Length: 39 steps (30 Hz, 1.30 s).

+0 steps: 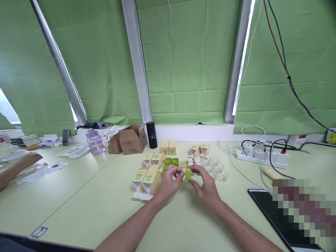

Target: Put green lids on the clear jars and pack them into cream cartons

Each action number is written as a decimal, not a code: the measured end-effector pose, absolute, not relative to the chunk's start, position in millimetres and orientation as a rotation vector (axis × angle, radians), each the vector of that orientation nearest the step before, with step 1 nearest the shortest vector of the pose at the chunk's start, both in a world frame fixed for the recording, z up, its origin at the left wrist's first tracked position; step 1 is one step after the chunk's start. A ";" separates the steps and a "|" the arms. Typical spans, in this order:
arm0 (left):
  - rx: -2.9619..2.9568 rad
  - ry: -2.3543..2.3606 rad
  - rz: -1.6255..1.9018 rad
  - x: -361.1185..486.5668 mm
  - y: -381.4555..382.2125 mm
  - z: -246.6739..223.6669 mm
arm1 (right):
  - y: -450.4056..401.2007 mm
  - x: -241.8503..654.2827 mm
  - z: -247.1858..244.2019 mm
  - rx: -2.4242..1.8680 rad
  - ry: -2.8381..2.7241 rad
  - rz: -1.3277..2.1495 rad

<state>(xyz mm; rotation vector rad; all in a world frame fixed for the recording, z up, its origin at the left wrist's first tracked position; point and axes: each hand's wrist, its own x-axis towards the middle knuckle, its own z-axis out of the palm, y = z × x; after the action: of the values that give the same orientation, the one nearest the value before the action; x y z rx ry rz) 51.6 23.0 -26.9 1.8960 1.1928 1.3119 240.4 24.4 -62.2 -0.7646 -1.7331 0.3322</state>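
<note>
In front of me, my right hand (206, 182) grips a small green square cup (188, 174) between thumb and fingers. My left hand (172, 180) is pinched closed at the cup's left side, and whatever sits in its fingertips is too small to make out. Just behind the hands stand several similar green square cups (172, 161), partly covered by my left hand. Beside them lie small yellow pieces (183, 163) and pinkish-white pieces (193, 161). To the right are clear domed pieces with yellow centres (215, 169). Open cardboard boxes (152, 178) with green labels lie left of my left hand.
More small boxes (168, 147) stand behind, near a black bottle (151, 134) and a brown carton (132, 140). A power strip (262, 157) with cables and a dark tablet (273, 213) lie on the right. Another person's hand (30, 161) rests at far left.
</note>
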 end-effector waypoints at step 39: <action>1.906 1.196 1.404 48.1 24.4 -30.0 | 24.5 242.8 -61.0 -0.769 -1.722 0.317</action>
<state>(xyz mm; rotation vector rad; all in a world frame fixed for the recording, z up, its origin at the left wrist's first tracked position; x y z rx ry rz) 48.1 24.4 -30.0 1.9057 1.1957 1.4043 242.8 24.5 -61.0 -0.7692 -1.7217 0.3171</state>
